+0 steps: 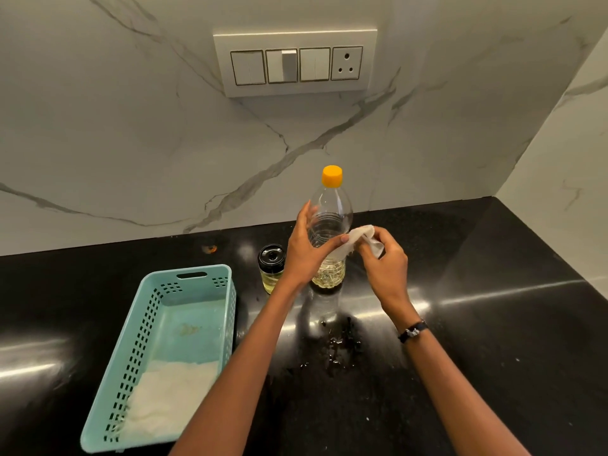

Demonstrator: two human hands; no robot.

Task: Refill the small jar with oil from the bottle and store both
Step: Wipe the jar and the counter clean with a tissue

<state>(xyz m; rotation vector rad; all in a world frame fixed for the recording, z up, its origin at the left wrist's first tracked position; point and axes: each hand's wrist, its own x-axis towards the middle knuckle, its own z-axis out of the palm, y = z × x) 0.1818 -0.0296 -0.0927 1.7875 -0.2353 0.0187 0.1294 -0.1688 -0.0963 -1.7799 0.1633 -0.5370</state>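
Note:
A clear plastic oil bottle (330,212) with an orange cap (332,176) stands upright on the black counter, a little yellow oil at its bottom. My left hand (306,248) grips the bottle's middle from the left. My right hand (385,255) pinches a crumpled white cloth (360,238) against the bottle's right side. A small glass jar (271,269) with a black lid stands just left of the bottle, holding pale oil.
A teal perforated basket (164,350) sits at the front left with a white cloth lying in its near end. Spilled drops (339,350) mark the counter (493,324) in front of the bottle. A switch panel (294,65) hangs on the marble wall behind.

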